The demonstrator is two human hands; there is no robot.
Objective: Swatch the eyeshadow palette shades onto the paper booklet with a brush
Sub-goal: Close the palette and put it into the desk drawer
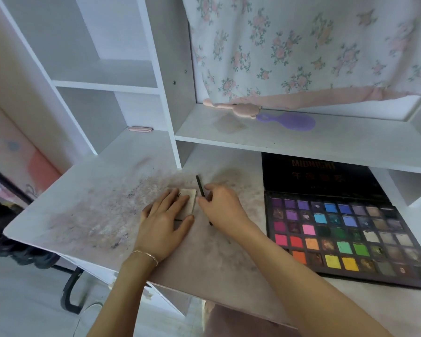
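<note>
A small pale paper booklet lies on the white desk at mid-frame. My left hand presses flat on it with straight fingers and covers most of it. Just to its right, my right hand pinches a thin black brush. The brush stands nearly upright beside the booklet's right edge, and its lower tip shows below my palm. To the right lies the open black eyeshadow palette, with several rows of bright and dark pans and its lid tilted back.
A low shelf overhangs the desk behind the palette, carrying a purple hairbrush and a pink object. Floral cloth hangs above it. White cubby shelves rise at the left. Smudged pigment stains the desk around the booklet.
</note>
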